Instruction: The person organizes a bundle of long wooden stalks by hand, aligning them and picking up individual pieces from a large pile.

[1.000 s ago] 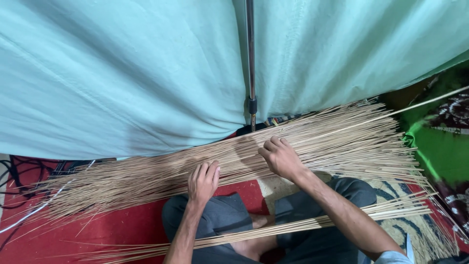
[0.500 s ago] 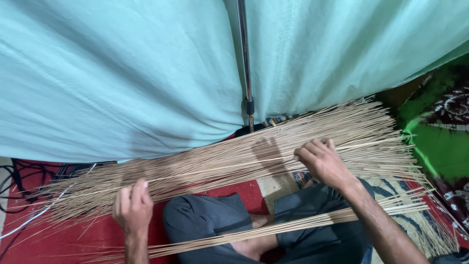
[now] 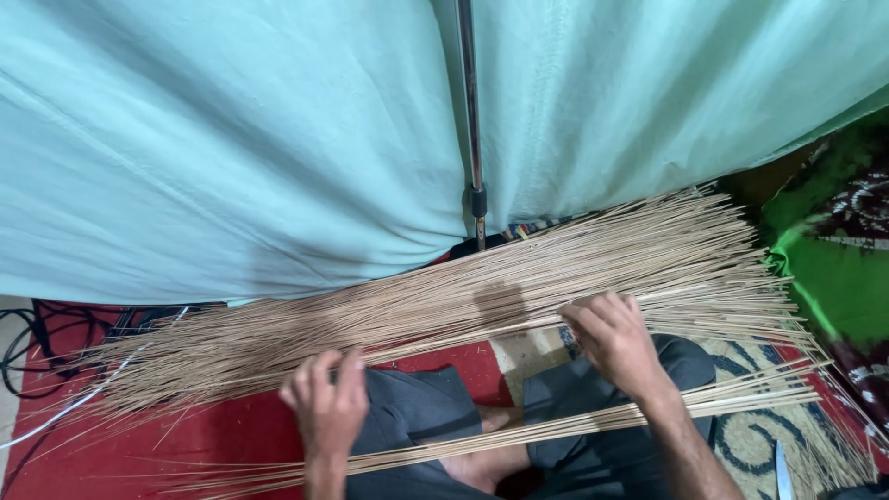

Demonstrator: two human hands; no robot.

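While working over the wide fan of thin pale sticks [image 3: 444,306], spread slantwise on the floor from lower left to upper right just ahead of the crossed legs, press lightly and evenly, so as not to snap or scatter any. Better to comb along the lie of the sticks, never across it, with both palms low.

Left hand [image 3: 326,403]: at the near edge of the fan, above the left knee, fingers loosely curled, tips touching the sticks. Hard to tell whether pinching any single one.

Right hand [image 3: 616,338]: further towards the flared end, palm down, fingers bent and close together, tips pressed onto the sticks. Again no telling of a stick held between them.

Worth minding the slimmer bundle [image 3: 593,421] lying across the lap, under the right wrist and apart from the big fan. Easy to knock with a forearm or mix in.

Around, from largest down:
- turquoise cloth [image 3: 231,139], hung as a backdrop, meeting the far side of the fan and likely to hide strays
- red mat [image 3: 204,444] under the narrow end
- green cloth [image 3: 824,268] just beside the flared tips
- patterned rug [image 3: 741,435] by the right knee
- metal pole [image 3: 470,111], upright in the gap of the cloth, ending just behind the fan's middle and limiting any push forward
- dark cables [image 3: 37,352] and a white cord [image 3: 83,398] at far left, near the thin ends, apt to snag loose sticks
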